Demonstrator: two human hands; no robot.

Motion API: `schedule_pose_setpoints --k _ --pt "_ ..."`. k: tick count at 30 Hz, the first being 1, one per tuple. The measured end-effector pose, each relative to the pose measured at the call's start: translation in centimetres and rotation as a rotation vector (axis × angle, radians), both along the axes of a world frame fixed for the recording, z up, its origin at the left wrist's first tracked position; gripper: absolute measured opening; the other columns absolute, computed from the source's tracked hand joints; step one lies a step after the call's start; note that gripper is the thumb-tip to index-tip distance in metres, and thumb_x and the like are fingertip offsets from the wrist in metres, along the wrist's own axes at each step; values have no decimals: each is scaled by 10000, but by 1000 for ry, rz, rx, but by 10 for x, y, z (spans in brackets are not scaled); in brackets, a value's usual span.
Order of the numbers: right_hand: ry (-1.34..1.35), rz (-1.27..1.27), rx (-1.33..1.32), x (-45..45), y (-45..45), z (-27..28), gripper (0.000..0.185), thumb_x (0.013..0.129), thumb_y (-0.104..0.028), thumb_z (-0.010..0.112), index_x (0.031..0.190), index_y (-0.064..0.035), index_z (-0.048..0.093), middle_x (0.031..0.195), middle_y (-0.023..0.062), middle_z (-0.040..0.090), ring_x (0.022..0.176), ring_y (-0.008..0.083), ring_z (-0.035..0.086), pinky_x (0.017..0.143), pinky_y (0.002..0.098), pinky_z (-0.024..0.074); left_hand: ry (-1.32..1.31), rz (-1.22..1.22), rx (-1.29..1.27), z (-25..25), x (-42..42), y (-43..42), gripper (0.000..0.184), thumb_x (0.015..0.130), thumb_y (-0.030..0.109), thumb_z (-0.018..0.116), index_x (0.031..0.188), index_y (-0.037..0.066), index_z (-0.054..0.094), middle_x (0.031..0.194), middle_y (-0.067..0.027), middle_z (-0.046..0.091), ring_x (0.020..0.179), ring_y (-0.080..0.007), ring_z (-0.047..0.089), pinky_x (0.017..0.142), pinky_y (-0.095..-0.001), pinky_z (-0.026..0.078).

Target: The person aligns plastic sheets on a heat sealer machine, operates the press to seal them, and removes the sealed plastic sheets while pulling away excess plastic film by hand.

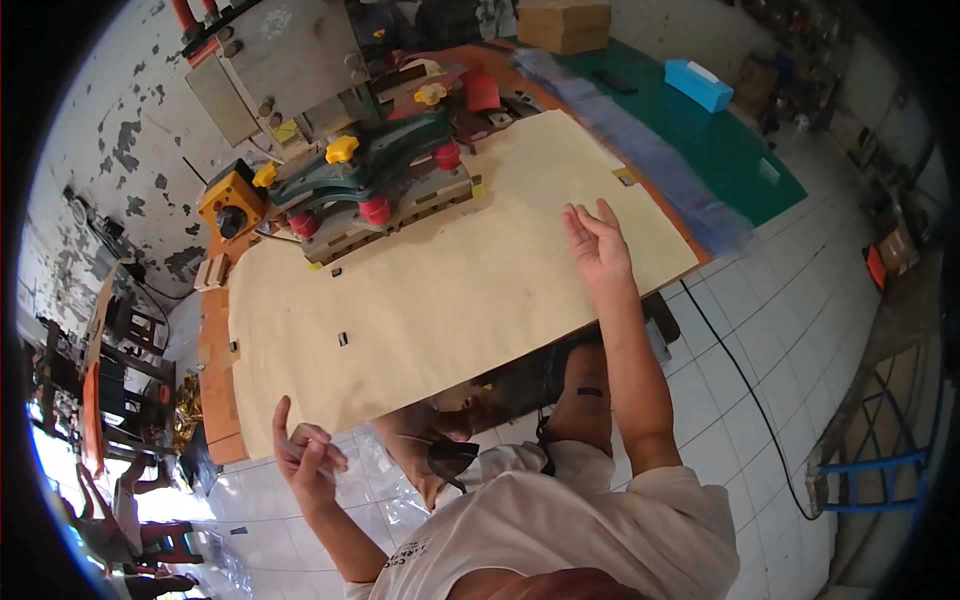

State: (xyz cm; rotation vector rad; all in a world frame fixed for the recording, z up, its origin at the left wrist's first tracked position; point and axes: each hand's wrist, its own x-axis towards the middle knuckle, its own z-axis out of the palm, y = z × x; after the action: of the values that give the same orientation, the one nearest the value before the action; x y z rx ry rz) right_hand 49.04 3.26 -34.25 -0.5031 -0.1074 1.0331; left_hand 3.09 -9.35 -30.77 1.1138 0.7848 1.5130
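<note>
My left hand (308, 458) is raised at the front left edge of the work table, empty, its index finger stretched up and the other fingers half bent. My right hand (600, 248) is held over the right part of the table, palm up and fingers apart, with nothing in it. A sheet of cream paper (480, 290) covers most of the tabletop beneath both hands. Two small dark pieces lie on it: one dark piece (343, 339) nearer my left hand, another (336, 272) close to the press. Neither hand touches them.
At the back left stands a press (370, 190) with yellow knobs and red posts, beside a yellow control box (232, 200). A green mat (690, 140) bears a blue box (698, 85); a cardboard box (563, 27) sits behind. A black cable (745, 390) crosses the tiled floor.
</note>
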Motion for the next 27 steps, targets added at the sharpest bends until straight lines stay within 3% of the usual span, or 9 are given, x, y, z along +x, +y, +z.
schedule_pose_setpoints --k 1,5,10,17,22,27 --pt "-16 -19 -11 3 1 0 629 812 146 538 1360 -59 308 1136 199 501 1093 325 552 973 431 493 6 1 -9 2 -9 0 733 792 18 634 1394 -64 223 738 -114 582 440 -160 562 369 -239 465" --pt "-84 -5 53 23 3 -3 622 806 143 540 1354 -21 297 1147 173 481 1083 317 554 971 404 492 33 34 -32 6 -32 -2 746 790 14 626 1398 -75 203 733 -106 579 413 -131 528 352 -214 438" --pt "-225 -114 160 50 2 9 537 821 135 519 1320 26 349 1225 203 475 1147 300 522 1007 378 456 100 128 -59 7 -55 5 717 823 0 590 1423 -29 199 767 -83 582 463 -101 534 397 -208 463" --pt "-458 -362 184 79 -9 48 482 849 87 544 1303 33 392 1250 199 499 1175 299 510 1041 376 412 305 288 -119 4 -75 46 516 861 21 587 1327 29 366 840 -40 554 512 -61 457 431 -194 385" --pt "-660 -600 144 99 -23 64 449 865 60 558 1291 52 417 1275 205 498 1198 279 498 1041 367 412 299 314 -109 -16 -101 89 446 865 41 599 1273 42 417 832 -35 548 565 -72 475 502 -206 385" --pt "-768 -573 -32 108 -30 41 413 878 41 551 1279 52 451 1278 190 508 1208 245 489 1041 324 390 514 381 -223 -26 -100 113 374 879 86 599 1214 23 445 798 -72 614 591 -93 564 523 -227 480"
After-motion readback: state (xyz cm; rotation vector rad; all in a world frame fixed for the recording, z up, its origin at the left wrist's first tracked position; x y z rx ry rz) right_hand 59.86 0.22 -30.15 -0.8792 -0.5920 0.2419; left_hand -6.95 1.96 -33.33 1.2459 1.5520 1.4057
